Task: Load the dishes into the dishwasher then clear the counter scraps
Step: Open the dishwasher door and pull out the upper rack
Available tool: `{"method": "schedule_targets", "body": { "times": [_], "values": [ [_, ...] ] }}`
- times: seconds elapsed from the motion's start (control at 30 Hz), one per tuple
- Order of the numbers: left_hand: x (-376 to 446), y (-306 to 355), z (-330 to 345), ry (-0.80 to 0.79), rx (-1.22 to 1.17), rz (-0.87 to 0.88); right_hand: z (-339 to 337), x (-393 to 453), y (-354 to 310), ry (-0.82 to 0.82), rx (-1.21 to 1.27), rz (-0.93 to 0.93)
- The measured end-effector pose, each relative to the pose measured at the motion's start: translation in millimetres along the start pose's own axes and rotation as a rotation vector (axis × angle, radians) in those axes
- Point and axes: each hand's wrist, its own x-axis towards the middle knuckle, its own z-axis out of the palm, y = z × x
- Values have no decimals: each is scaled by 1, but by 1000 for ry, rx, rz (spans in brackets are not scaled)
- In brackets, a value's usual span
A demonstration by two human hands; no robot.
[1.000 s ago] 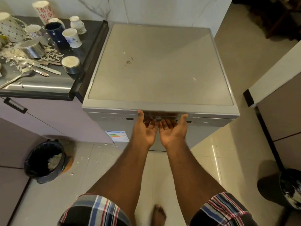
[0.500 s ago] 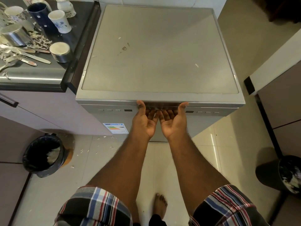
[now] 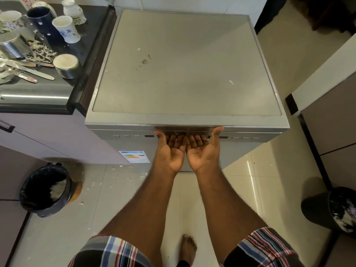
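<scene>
A person stands at a closed dishwasher (image 3: 185,64), seen from above by a head camera. Both hands are palm up, side by side, with the fingers hooked under the lip of the door's recessed handle (image 3: 187,130): the left hand (image 3: 170,149) and the right hand (image 3: 202,148) each have their grip curled onto that handle, thumbs pointing up beside it. Compared with half a second and a second ago, the hands hold the same hooked position and the door looks no further open; only the camera has shifted. That suggests the pull has not yet started, so loading has not begun. The dishes wait on the counter (image 3: 38,97) to the left: a dark blue cup (image 3: 40,22), a white flowered cup (image 3: 66,29), a small steel bowl (image 3: 66,65), a steel tumbler (image 3: 10,45), and cutlery (image 3: 28,71) lying among pale scraps (image 3: 43,50). More scraps dot the floor near a black bin (image 3: 45,189).
</scene>
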Motion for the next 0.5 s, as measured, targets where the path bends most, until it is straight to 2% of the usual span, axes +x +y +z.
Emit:
{"method": "schedule_targets", "body": {
  "times": [0.17,0.5],
  "values": [
    [5,0,-6,6,-75,-21,-1,2,2,-15,-6,42],
    [9,-5,-3,50,-70,-19,3,2,5,14,-26,-12]
  ]
}}
